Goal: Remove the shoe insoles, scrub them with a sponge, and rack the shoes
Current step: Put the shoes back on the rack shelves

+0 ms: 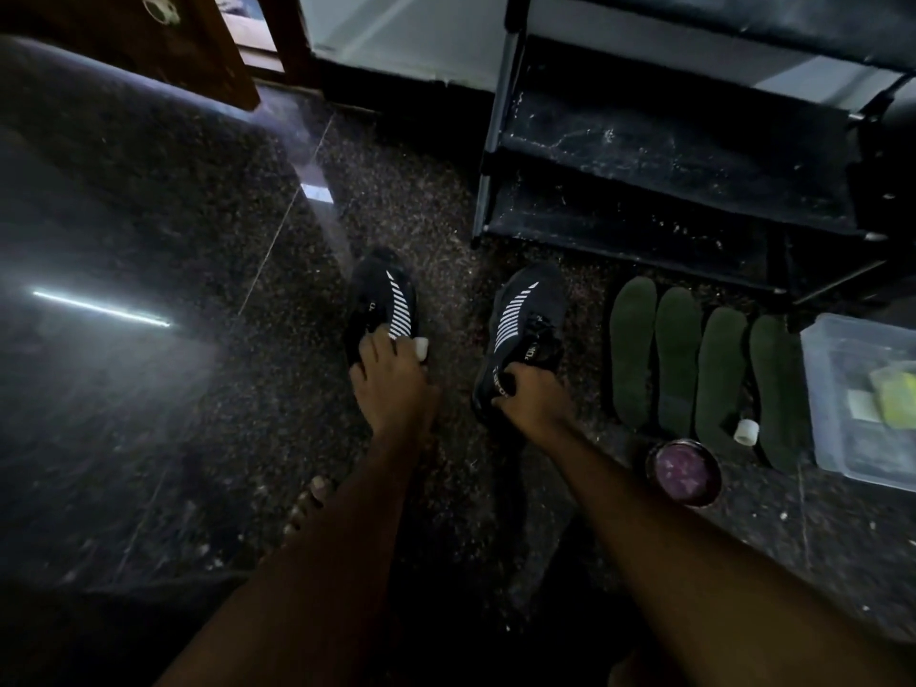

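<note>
The left forearm point(317, 562) and the right forearm point(669, 538) are seen reaching up from the bottom edge of the frame over a dark speckled floor point(148, 389), with bare toes point(307, 503) showing just left of the left forearm. At centre frame the left hand point(391, 384) is laid on the rear opening of a black shoe point(381, 300) with white stripes, its fingers curled over the collar in a grip; a small white piece point(421, 348) is visible beside the fingertips, and what it is cannot be told. Just to the right, the second shoe point(528, 319) is gripped at its heel end by the right hand point(530, 399), the fingers being curled round the collar. Both shoes are pointed toward the top of the frame and are set apart from each other on the floor. Four dark green insoles point(632, 349) are laid side by side on the floor at right of centre, below a black shoe rack point(669, 156) at upper right. A round tin point(684, 473) with purple contents and a white cap point(746, 431) are placed at the near ends of the insoles. At the right edge a clear plastic container point(832, 438) is seen, holding a yellow-green block point(897, 399) that is too blurred to be identified. A wooden door point(148, 42) is seen at upper left.
</note>
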